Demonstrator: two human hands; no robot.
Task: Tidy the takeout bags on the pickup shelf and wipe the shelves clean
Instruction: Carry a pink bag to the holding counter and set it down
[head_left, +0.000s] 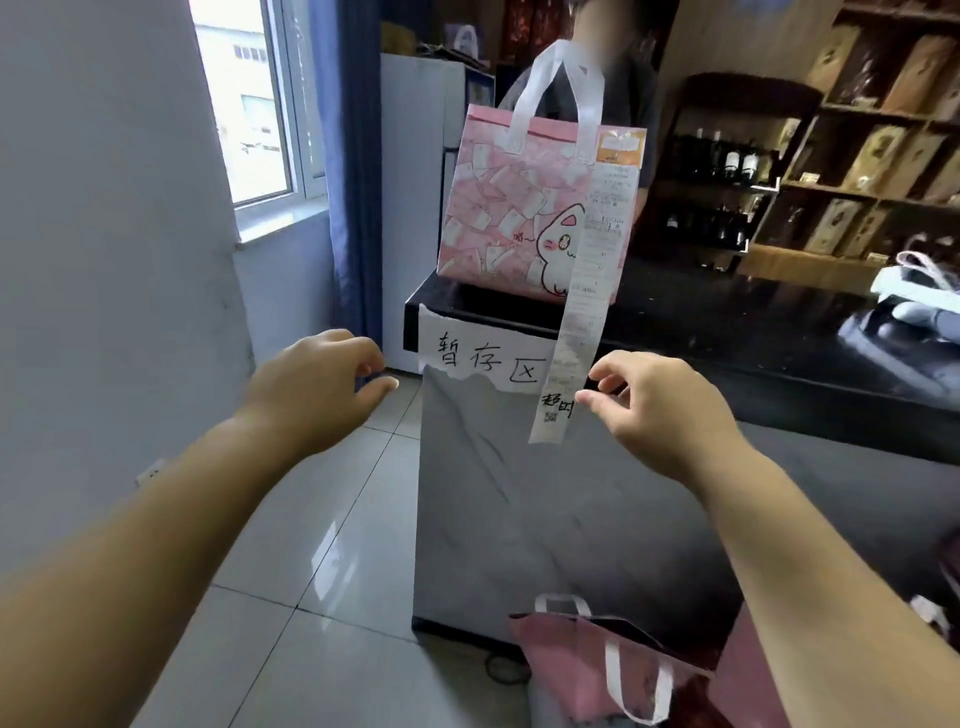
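Two pink bags: one pink bag (519, 208) on the tabletop (727, 332), another pink bag (597, 670) below. One receipt (587, 291), one handwritten sign (483, 358), two hands.

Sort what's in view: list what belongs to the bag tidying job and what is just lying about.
Job:
- pink cat bag on the black counter
- long receipt hanging from it
- paper sign
- second pink bag on the floor
- right hand, left hand, both empty

Lying about:
- wine bottles
- wooden boxes
- white fridge
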